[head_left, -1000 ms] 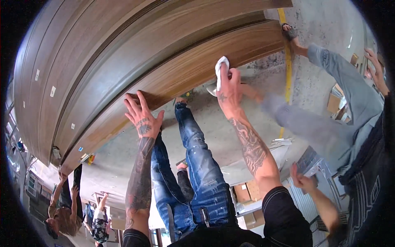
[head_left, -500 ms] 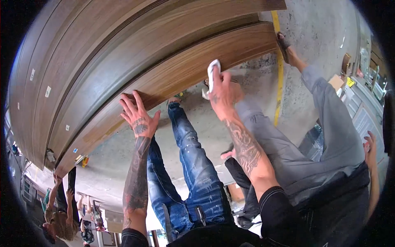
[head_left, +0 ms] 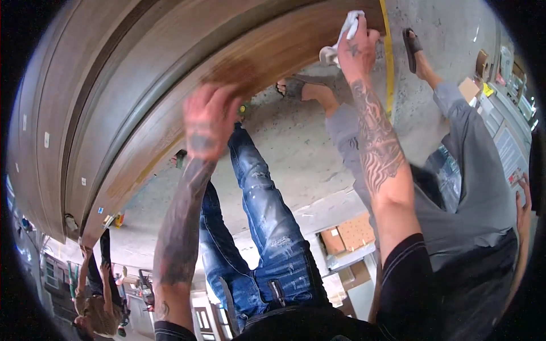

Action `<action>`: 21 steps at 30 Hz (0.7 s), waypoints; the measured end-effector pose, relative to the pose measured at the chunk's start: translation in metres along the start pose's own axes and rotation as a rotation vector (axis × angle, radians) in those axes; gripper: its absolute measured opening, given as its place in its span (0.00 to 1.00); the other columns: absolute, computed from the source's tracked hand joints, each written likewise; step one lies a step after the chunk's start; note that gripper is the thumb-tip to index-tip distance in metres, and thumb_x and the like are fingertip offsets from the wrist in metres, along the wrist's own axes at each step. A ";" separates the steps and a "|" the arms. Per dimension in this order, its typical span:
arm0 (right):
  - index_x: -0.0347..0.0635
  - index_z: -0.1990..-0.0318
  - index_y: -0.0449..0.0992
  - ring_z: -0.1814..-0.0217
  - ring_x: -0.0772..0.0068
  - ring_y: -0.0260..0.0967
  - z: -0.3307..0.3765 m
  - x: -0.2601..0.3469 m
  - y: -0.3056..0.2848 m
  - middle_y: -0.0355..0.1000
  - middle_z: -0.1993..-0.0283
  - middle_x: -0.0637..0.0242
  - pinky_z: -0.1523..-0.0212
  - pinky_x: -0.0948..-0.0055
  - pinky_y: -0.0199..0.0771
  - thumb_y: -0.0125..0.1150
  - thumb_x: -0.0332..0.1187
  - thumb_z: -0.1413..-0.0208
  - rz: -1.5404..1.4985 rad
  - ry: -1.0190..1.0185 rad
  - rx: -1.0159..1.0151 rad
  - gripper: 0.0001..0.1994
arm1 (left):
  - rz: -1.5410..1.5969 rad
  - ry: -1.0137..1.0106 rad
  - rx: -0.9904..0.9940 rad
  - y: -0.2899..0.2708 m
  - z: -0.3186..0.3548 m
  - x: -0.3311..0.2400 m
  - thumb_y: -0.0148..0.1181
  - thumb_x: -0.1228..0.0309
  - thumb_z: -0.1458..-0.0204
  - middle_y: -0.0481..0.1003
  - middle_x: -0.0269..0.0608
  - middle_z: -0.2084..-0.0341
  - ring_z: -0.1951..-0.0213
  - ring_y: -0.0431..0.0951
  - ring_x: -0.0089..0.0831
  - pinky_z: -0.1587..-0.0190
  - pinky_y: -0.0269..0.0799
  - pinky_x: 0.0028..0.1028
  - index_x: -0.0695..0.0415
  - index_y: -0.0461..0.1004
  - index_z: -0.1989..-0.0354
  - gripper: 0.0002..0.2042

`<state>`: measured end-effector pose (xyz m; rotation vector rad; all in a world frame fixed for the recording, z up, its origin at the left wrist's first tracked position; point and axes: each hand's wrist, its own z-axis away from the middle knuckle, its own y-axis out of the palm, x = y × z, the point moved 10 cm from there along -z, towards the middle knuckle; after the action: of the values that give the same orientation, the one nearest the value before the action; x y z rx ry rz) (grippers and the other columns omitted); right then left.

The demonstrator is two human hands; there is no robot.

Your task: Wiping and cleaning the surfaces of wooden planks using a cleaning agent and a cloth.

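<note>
I am looking down at the big brown wood-grain panel (head_left: 170,74), which is filling everything above and ahead of both my hands, its long edge curving from lower left to upper right. Below the hands, the grey concrete floor (head_left: 296,153) is showing, and a co-worker in grey trousers and black sandals (head_left: 412,48) is standing just right of my right arm. My right hand (head_left: 355,48) has been travelling along the panel edge: half a second ago it was near the middle of that edge, and now it is out at the far upper-right end, next to the yellow floor line (head_left: 388,68). It is gripping a bunched white cloth (head_left: 344,34), fingers closed around it, pressing it against the wood. I judge the wiping stroke is reaching the end of this edge. My left hand (head_left: 207,122) has been shifting too; it is blurred with motion, apparently spread wide with fingers loose, just below the panel edge. I cannot tell whether it is touching the wood at this instant.
</note>
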<state>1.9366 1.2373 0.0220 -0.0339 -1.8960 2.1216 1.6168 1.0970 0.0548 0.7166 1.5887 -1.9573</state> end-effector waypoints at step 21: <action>0.47 0.30 0.54 0.52 0.37 0.72 0.001 0.009 0.001 0.59 0.46 0.48 0.56 0.48 0.78 0.61 0.24 0.45 -0.166 -0.059 0.021 0.35 | -0.203 0.610 0.303 0.090 -0.136 -0.100 0.63 0.65 0.47 0.78 0.45 0.73 0.67 0.81 0.40 0.63 0.78 0.35 0.58 0.80 0.66 0.09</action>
<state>1.9275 1.2382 0.0224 0.1860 -1.8392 2.0519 1.7620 1.2208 0.0355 1.4330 1.7632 -2.2965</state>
